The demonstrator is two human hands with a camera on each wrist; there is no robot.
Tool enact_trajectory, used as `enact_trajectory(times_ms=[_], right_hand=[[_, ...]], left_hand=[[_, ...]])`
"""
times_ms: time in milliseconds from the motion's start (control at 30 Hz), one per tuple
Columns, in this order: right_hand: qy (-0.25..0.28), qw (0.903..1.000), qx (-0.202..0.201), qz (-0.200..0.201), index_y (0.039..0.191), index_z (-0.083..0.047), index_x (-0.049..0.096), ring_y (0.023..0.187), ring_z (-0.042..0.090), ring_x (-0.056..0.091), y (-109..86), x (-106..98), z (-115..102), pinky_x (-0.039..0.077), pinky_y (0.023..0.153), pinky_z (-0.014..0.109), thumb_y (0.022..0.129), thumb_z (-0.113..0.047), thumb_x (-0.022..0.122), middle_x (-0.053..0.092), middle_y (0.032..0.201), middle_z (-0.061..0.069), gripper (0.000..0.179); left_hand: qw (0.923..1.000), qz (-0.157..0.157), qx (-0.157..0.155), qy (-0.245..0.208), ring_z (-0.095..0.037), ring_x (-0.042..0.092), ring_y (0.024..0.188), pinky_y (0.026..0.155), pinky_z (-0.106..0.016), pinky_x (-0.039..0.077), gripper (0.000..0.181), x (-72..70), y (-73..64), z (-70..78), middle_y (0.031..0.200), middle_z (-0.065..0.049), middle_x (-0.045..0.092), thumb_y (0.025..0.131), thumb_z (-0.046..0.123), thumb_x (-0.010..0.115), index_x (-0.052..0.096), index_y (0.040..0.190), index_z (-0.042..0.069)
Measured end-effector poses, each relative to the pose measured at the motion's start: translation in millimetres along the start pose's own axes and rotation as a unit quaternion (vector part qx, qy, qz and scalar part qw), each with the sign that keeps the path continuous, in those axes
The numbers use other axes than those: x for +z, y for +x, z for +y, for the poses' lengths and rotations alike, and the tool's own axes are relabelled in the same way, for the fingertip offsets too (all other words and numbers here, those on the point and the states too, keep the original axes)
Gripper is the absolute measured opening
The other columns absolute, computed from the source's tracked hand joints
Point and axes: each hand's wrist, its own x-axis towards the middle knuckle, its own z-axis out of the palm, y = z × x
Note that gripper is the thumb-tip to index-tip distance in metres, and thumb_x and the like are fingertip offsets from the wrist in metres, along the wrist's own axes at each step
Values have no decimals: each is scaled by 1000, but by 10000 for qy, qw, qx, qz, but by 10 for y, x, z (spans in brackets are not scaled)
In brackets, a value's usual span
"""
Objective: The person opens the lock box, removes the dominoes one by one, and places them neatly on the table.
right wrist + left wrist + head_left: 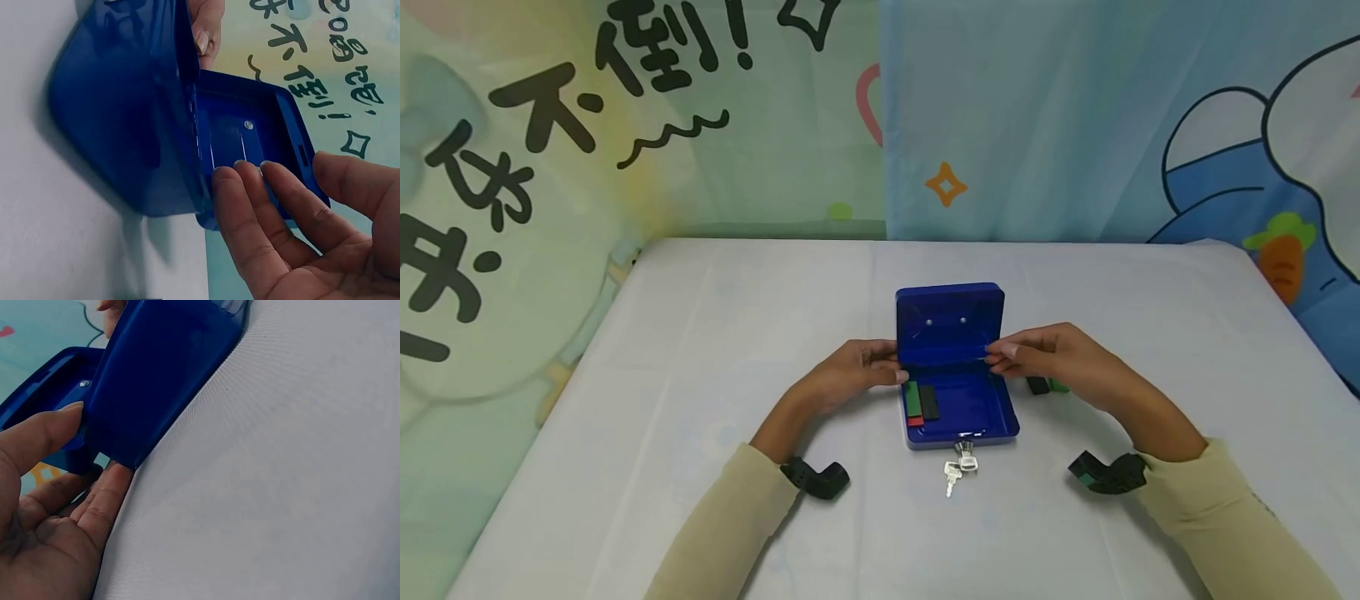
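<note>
A blue cash box (961,400) stands on the table with its lid (950,321) raised. Against its left inner wall lie a green block (913,399), a black block (929,402) and a small red block (915,422). My left hand (853,371) grips the box's back left corner, thumb by the rim and fingers behind, as the left wrist view shows. At the back right corner, my right hand (1048,358) holds its fingers (240,219) fairly straight, tips right at the lid's edge. Two keys (952,475) are at the front lock, one in it and one hanging.
Beyond the right hand, a black piece (1038,385) and a green piece (1058,386) lie on the table, partly hidden by that hand. A white cloth covers the table (715,400). Printed curtains (1015,125) hang along its back and left sides.
</note>
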Motion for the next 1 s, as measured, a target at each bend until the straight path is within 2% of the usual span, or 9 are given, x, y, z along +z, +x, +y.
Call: enact_trajectory(times_ms=[100,300,567,800,1000], right_hand=[[72,9999,-39,-112,128,9,58,105,26,65,30,23,-19,50,93,31,103,-22,52,64,121,20,40],[165,9971,200,-709,130,9,55,113,30,62,104,81,-49,47,96,33,103,-22,50,62,123,22,42],[377,9895,368,-1344,134,11,51,113,31,60,213,199,-40,48,95,34,103,-25,50,61,125,23,47],[512,9894,391,-1305,136,12,48,112,32,61,245,317,-42,49,94,37,103,-23,51,52,135,26,48],[471,9894,503,-1280,138,9,47,109,31,63,276,415,-89,50,93,39,103,-20,51,44,142,27,46]], left_hand=[[10000,13,-15,-17,-19,56,119,101,-30,43,60,-6,-9,12,131,-10,59,91,15,69,44,143,-2],[10000,1,-68,-19,-19,56,120,100,-30,43,63,-16,-13,-12,132,-9,58,90,16,70,42,144,-2],[10000,-31,-22,5,-18,57,118,100,-30,44,61,-15,10,13,131,-10,59,91,16,70,43,143,-1],[10000,-75,-6,37,-18,57,118,100,-30,44,60,-8,21,20,131,-10,59,91,15,69,43,143,-2],[10000,-80,-7,31,-18,57,118,100,-31,44,60,-17,13,17,130,-9,59,91,15,69,44,143,-2]])
